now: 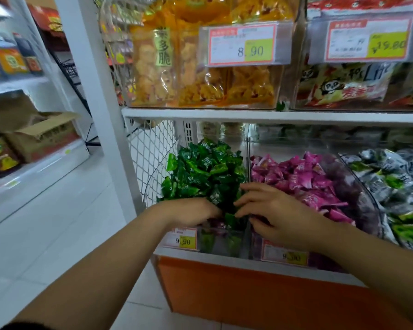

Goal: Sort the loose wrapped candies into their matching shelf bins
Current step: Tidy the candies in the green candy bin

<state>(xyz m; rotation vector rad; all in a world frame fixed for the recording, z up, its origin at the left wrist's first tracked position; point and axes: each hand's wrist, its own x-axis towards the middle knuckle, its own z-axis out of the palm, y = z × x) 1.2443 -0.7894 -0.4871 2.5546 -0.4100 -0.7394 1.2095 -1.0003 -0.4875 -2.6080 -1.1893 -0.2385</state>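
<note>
A clear bin on the lower shelf holds a heap of green wrapped candies. Right of it, a second bin is full of pink wrapped candies. My left hand reaches into the front of the green bin, fingers dug among the wrappers. My right hand lies across the divider between the two bins, fingers spread and touching green candies. A few purple-pink wrappers show at the front of the green bin under my hands. Whether either hand holds a candy is hidden.
A third bin of grey-and-green candies stands at the far right. Above, a shelf carries orange snack bags and panda snack bags. Wire mesh closes the left side. A cardboard box sits across the aisle.
</note>
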